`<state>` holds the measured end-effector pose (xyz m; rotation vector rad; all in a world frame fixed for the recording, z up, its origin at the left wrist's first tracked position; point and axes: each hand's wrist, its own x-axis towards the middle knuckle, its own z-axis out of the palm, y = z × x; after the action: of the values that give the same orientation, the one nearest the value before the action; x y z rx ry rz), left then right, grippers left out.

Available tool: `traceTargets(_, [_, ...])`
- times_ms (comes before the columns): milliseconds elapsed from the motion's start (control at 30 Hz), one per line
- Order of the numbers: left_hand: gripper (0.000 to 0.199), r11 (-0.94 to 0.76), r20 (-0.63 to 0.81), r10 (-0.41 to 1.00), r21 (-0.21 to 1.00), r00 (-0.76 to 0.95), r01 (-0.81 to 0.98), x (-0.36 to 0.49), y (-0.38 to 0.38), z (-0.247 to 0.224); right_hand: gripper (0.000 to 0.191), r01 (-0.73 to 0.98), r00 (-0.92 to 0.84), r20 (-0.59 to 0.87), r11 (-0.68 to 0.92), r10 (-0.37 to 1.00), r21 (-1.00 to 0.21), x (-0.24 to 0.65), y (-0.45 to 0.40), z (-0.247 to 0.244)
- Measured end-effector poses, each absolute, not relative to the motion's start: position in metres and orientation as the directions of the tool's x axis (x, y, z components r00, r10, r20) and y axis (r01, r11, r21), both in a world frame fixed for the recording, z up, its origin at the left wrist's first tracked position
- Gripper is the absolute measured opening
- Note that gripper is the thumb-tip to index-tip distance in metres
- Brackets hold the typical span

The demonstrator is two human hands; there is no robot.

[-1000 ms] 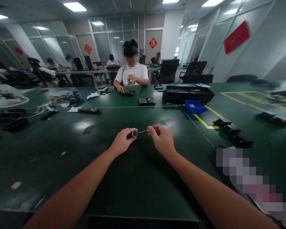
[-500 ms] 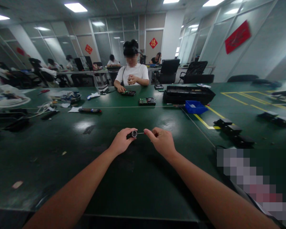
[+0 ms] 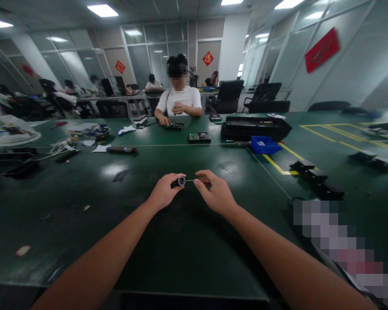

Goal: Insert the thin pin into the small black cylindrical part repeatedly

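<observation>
A short black cylinder (image 3: 175, 183) is in the grip of my left hand (image 3: 163, 191), its round silver-rimmed end (image 3: 181, 181) facing me. From beside that rim a thin metal shaft (image 3: 189, 180), like a small screwdriver's, runs across to my right hand (image 3: 218, 193). The thumb and fingers of this hand curve loosely around the screwdriver's handle end, which is mostly hidden. Whether the shaft's tip enters the cylinder or only touches its side I cannot tell. Both hands are held over the green table (image 3: 181, 254).
Across the table a person in a white shirt (image 3: 187, 97) handles a circuit-board device (image 3: 174, 126). Nearer lies a hard drive (image 3: 199, 137). A blue bin (image 3: 265, 145), a long black housing (image 3: 255, 128) and black blocks (image 3: 315, 174) are at right; an electric screwdriver (image 3: 122, 149) is at left.
The fingers of my right hand have uncurled and loosened around the handle end, with thumb and forefinger further apart. My left hand and the cylinder have barely moved.
</observation>
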<state>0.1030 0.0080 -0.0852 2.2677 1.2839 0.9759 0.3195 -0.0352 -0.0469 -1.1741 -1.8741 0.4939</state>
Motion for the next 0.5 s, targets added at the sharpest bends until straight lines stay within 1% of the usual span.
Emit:
traceTargets(67, [0.038,-0.521,0.383,0.853,0.597,0.354,0.61,0.1036,0.0075,-0.0848,0.027,0.567,-0.173,0.417,0.436,0.892,-0.699,0.32,-0.0344,-0.0461])
traceTargets(167, [0.039,-0.523,0.378,0.852,0.59,0.361,0.615,0.1042,0.0073,-0.0843,0.034,0.582,-0.161,0.417,0.428,0.894,-0.691,0.3207,-0.0322,-0.0456])
traceTargets(333, [0.038,-0.509,0.366,0.86,0.589,0.354,0.628,0.1046,0.0074,-0.0838,0.032,0.587,-0.167,0.395,0.413,0.903,-0.696,0.3206,-0.0309,-0.0466])
traceTargets(500, [0.038,-0.512,0.376,0.858,0.587,0.349,0.627,0.1038,0.0068,-0.0835,0.038,0.545,-0.229,0.415,0.47,0.88,-0.694,0.3206,-0.0337,-0.0483])
